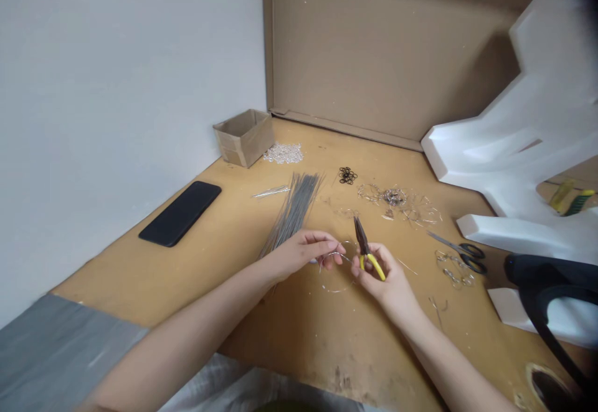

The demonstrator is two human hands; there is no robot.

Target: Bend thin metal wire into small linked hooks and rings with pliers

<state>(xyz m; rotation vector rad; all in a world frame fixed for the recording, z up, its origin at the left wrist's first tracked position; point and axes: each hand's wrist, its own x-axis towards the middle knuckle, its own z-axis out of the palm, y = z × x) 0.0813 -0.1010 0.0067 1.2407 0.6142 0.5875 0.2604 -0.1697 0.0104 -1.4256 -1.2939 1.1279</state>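
Between my two hands, above the table, is a thin curved wire (337, 253). My left hand (317, 247) pinches it between thumb and fingers. My right hand (380, 275) is closed around yellow-handled pliers (362, 240), whose dark pointed jaws stick up and away from me; its fingertips also seem to touch the wire's right end. Just beyond my left hand lies a bundle of straight grey wires (296, 206). A faint loop of wire shows below and between the hands, and I cannot tell if it joins the held piece.
Behind are a small cardboard box (245, 141), clear beads (283, 153), black rings (347, 175) and tangled wire pieces (395, 197). Scissors (460, 253) and wire loops (453, 272) lie right, before white foam (486, 150). A black phone (181, 212) lies left. A cardboard panel (374, 50) stands behind.
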